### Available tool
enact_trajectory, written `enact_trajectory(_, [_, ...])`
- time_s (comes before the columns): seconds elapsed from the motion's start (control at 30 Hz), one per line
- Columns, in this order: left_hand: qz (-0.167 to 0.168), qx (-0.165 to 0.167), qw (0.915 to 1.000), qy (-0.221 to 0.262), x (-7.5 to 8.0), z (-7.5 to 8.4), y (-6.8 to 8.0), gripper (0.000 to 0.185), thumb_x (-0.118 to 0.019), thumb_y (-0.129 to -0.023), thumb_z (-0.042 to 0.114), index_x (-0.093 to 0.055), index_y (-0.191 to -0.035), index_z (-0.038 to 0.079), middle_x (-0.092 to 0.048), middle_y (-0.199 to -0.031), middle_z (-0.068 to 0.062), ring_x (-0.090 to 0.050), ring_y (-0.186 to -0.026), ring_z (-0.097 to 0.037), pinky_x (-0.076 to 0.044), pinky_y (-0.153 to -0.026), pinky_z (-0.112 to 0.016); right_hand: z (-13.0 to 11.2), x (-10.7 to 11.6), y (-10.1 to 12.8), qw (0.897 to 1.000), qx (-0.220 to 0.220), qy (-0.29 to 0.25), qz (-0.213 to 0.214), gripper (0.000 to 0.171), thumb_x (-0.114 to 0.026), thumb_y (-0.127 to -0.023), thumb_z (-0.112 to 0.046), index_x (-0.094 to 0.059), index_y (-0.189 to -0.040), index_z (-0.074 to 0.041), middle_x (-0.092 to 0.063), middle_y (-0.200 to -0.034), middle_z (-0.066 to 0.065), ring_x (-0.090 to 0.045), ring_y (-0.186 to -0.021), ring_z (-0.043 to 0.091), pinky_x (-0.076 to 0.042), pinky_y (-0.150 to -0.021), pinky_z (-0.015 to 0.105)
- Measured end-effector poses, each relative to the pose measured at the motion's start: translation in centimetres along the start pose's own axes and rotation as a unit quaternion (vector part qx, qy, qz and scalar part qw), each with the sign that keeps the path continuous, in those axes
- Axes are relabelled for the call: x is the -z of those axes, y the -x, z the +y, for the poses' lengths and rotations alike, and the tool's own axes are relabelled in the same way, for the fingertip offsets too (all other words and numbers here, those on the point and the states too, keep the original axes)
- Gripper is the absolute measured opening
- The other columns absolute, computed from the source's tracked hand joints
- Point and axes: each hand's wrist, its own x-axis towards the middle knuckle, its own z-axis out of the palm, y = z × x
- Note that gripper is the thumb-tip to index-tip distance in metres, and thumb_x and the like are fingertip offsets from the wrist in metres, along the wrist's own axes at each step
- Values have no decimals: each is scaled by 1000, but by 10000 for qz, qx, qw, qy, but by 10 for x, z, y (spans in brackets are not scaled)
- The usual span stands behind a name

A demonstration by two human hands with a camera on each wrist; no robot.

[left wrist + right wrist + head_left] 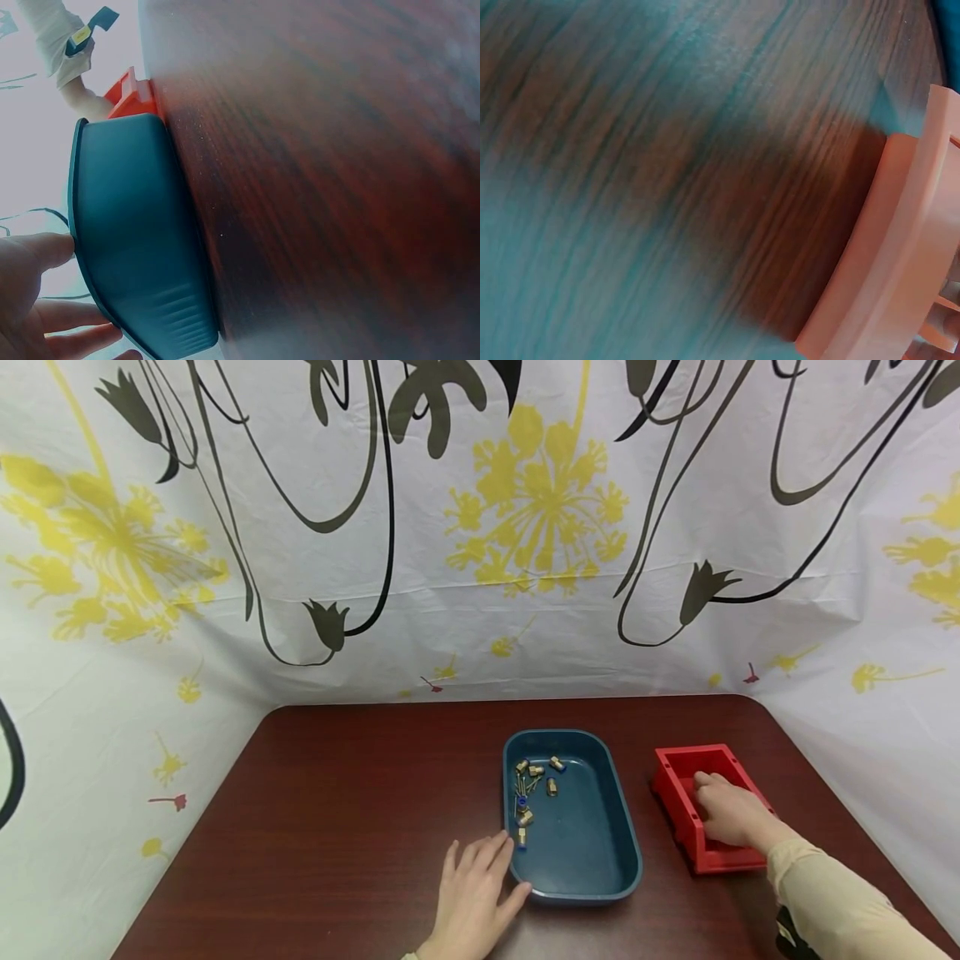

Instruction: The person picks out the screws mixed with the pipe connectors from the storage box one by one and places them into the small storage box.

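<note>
Grip on the right hand (729,812), inside the red bin (678,814): can't tell; left hand (472,902), unclenched, touches the blue tray (581,852). Brass fittings (552,787) in there!

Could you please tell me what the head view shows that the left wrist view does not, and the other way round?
Only the head view shows the small metal fittings lying in the blue tray and the yellow printed flowers. Only the left wrist view shows the ridges on the tray's outer wall. Both show the tray, the left hand touching it, the red bin, and the table.
</note>
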Motion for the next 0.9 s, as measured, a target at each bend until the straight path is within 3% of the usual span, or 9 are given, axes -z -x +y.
enact_trajectory(0.27, [-138,26,9999,19,0,1,0,52,-59,-79,46,-59,-116,10,-51,-119,-2,-47,-103,-20,-30,-85,-57,1,-4,2,9995,192,104,215,18,-69,-63,-10,-53,-59,-16,-40,-75,0,-42,-73,22,-38,-52,32])
enact_trajectory(0.53, [-96,7,9999,81,1,0,1,51,-59,-79,45,-59,-116,10,-51,-120,-2,-47,-103,-20,-30,-85,-57,-1,2,1,9997,178,96,161,17,-71,-62,-9,-56,-60,-15,-41,-76,1,-40,-72,21,-39,-53,32])
enact_trajectory(0.67, [-79,-4,9999,81,1,0,0,51,-59,-79,46,-59,-116,10,-51,-120,-3,-47,-103,-20,-31,-85,-57,-2,14,1,9986,300,302,305,22,-72,-62,-12,-52,-56,-19,-39,-75,-2,-37,-69,19,-35,-48,29])
enact_trajectory(0.9, [-14,-9,10000,81,0,-1,0,51,-59,-79,46,-59,-116,10,-51,-120,-3,-47,-103,-20,-31,-85,-56,-4,48,-1,9938,478,693,732,25,-73,-62,-18,-49,-57,-25,-40,-80,0,-43,-79,26,-35,-47,32])
